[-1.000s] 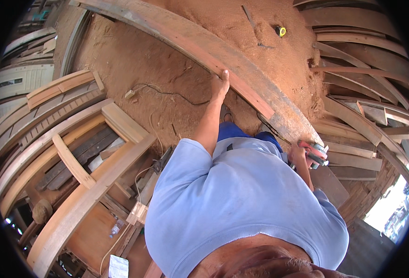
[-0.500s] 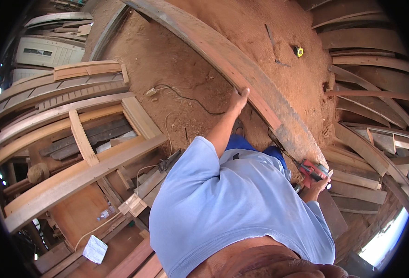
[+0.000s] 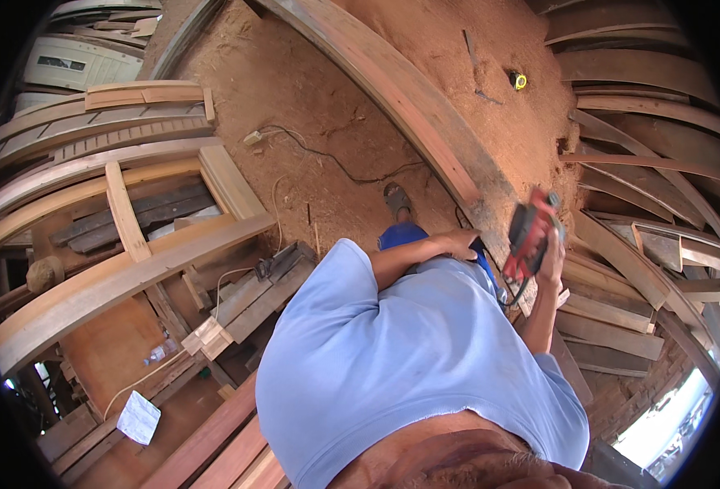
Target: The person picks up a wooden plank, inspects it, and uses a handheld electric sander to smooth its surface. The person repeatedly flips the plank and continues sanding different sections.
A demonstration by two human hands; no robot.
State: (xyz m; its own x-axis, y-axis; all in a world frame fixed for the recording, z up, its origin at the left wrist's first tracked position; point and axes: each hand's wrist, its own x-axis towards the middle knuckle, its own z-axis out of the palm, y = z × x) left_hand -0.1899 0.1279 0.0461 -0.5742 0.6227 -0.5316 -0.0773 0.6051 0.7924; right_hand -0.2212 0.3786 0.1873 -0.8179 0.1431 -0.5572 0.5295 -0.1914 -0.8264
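Note:
My right hand (image 3: 552,259) is wrapped round a red and black electric planer (image 3: 531,231), raised and tilted over the near end of a long thick plank (image 3: 425,85). The planer's dark cable hangs down toward my waist. Along the plank's left side lies a narrower reddish board (image 3: 437,151), its near end short of the planer. My left hand (image 3: 459,243) is off the wood, in front of my waist beside my blue trousers (image 3: 402,235). Its fingers look stretched out, and I see nothing in them.
A yellow tape measure (image 3: 518,80) lies on the sawdust-covered ground beyond the plank. Several boards (image 3: 637,73) are stacked at the right. Wooden frames (image 3: 123,216) stand at the left. A cord (image 3: 327,165) with a socket block crosses the ground by my sandalled foot (image 3: 396,198).
The planer has risen off the plank's near end and moved forward in my right hand. My left hand has let go of the reddish board and come back to my waist.

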